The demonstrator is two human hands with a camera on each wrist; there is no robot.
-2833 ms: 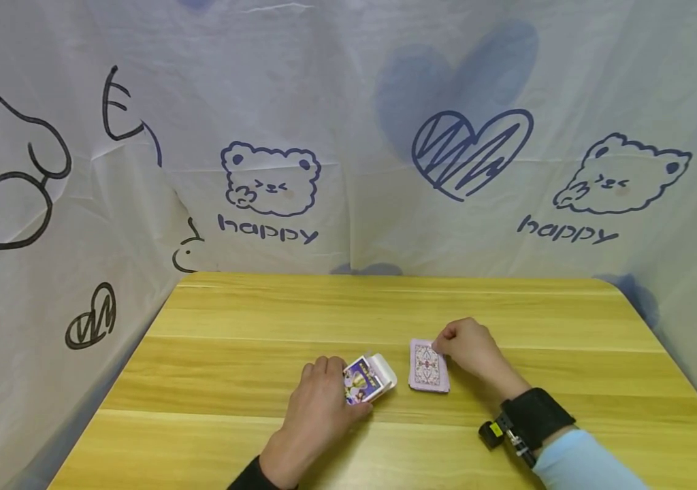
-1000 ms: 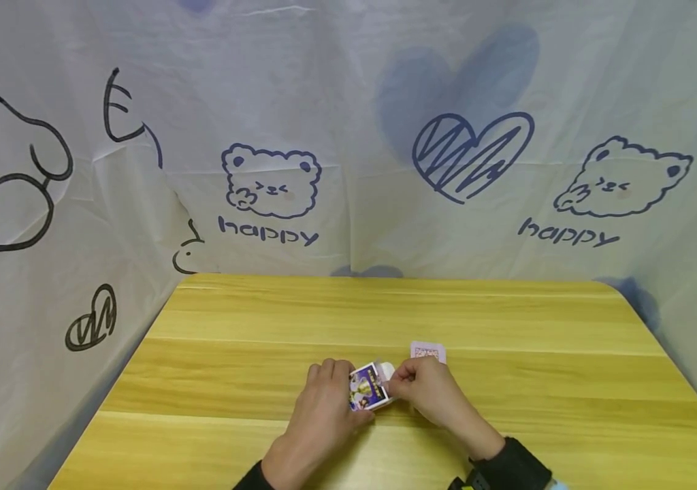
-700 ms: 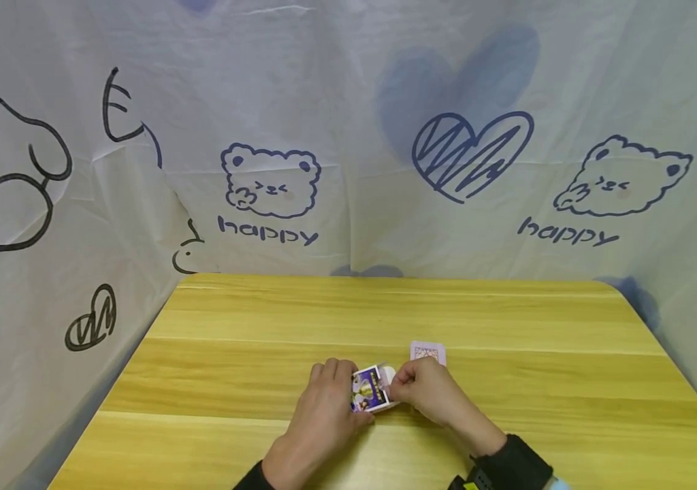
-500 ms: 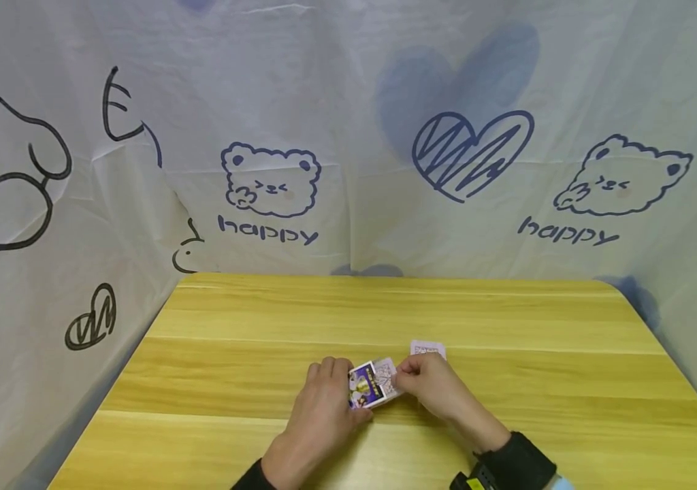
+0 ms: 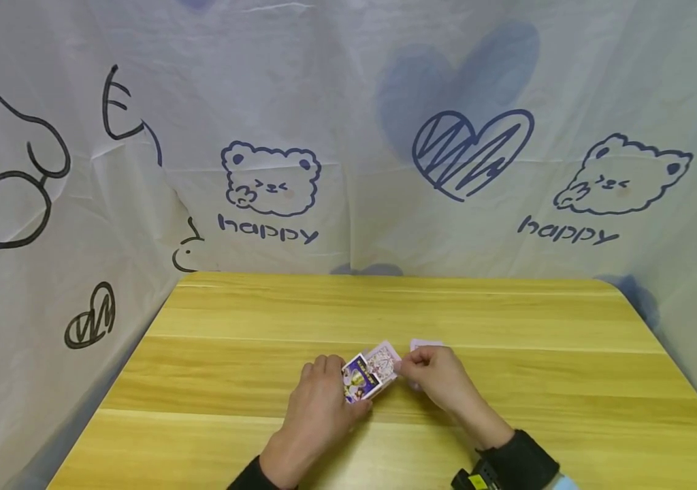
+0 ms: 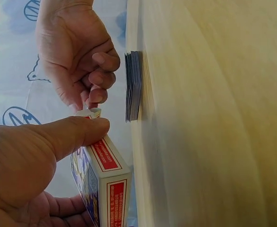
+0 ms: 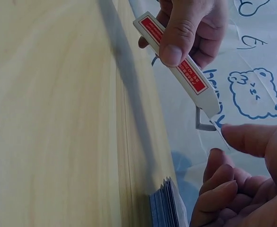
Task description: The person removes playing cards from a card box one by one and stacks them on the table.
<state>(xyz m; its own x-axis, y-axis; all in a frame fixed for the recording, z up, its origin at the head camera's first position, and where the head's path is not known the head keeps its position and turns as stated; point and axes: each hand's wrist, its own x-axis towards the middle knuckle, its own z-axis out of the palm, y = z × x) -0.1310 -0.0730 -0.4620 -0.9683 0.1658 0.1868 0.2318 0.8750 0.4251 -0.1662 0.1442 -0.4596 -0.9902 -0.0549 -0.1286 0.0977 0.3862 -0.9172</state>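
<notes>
My left hand (image 5: pixel 318 416) grips a small purple-and-white card box (image 5: pixel 358 381), its thumb along one narrow side, seen closely in the left wrist view. The box is tilted and held above the table. From its mouth sticks a playing card (image 5: pixel 382 361) with a patterned pink back. My right hand (image 5: pixel 443 381) pinches the outer edge of this card; the right wrist view shows the card edge-on beside the thumb (image 7: pixel 247 138). Partly hidden behind the right hand, a stack of playing cards (image 5: pixel 425 343) lies on the table; its layered edges show in both wrist views.
The wood-grain table (image 5: pixel 250 320) reaches back to a pale cloth backdrop (image 5: pixel 373 224) with drawn bears and hearts. Cloth also hangs along the left and right sides. A black wristband with a small device (image 5: pixel 510 463) sits on the right wrist.
The right hand has come left from the stack to the box mouth. A card now protrudes from the box, further than half a second ago. The left hand has barely shifted.
</notes>
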